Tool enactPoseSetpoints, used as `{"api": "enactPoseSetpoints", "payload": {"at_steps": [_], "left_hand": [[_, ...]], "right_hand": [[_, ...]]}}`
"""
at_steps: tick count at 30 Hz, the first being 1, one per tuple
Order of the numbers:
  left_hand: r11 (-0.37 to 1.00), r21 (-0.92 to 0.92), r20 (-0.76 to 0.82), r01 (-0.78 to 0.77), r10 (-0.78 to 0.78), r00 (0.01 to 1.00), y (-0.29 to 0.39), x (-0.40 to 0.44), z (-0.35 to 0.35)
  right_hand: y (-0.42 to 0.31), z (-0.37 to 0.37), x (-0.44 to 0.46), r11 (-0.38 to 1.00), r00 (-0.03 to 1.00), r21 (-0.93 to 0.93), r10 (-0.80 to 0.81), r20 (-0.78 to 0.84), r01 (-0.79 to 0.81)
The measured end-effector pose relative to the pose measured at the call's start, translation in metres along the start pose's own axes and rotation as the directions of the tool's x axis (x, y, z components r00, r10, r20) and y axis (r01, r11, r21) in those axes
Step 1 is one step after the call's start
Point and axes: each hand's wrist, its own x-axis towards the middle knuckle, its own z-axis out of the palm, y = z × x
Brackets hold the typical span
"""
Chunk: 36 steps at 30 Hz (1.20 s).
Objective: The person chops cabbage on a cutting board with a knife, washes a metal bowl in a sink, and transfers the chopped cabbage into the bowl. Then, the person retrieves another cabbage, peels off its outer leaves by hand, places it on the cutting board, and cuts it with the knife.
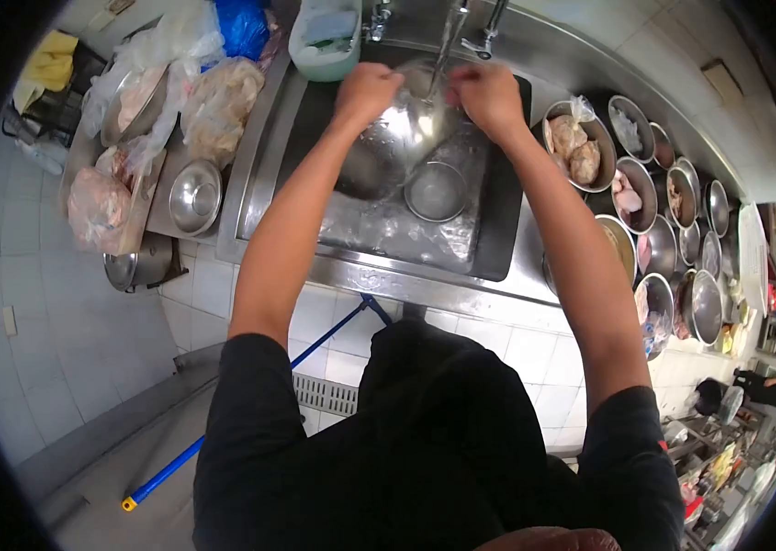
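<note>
Under the running tap (460,11), a shiny bowl (414,129) lies between left hand (370,94) and right hand (491,97), about equally near. Curled fingers pinch its blurred rim.

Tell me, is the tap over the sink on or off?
On: a stream of water falls from the tap between the left hand and right hand.

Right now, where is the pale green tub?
In the head view, the pale green tub is at the far left corner of the sink, just beyond and left of the left hand, left of the running water.
</note>
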Motion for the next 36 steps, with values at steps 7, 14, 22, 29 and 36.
{"api": "enactPoseSetpoints", "payload": {"at_steps": [7, 14, 22, 29, 36], "left_hand": [[0.569, -0.788, -0.041, 0.236, -0.431, 0.901, -0.036, -0.019, 0.018], [0.292, -0.921, 0.058, 0.256, -0.548, 0.834, -0.051, -0.025, 0.031], [0.563, -0.768, -0.027, 0.305, -0.504, 0.863, -0.054, -0.094, -0.066], [0.940, -0.290, -0.173, 0.182, -0.239, 0.956, 0.012, -0.120, -0.143], [0.978, -0.175, -0.268, 0.114, -0.158, 0.950, 0.041, -0.145, -0.187]], "right_hand": [[-0.030, 0.013, 0.026, 0.858, 0.937, 0.500, -0.071, 0.341, -0.117], [0.000, -0.031, -0.007, 0.993, 0.952, 0.117, -0.043, 0.303, 0.007], [0.030, -0.039, -0.089, 0.959, 0.950, 0.144, 0.204, 0.238, -0.242], [0.022, -0.036, -0.121, 0.742, 0.855, 0.450, 0.329, 0.402, -0.497], [0.014, -0.051, -0.132, 0.739, 0.864, 0.470, 0.316, 0.393, -0.484]]}}
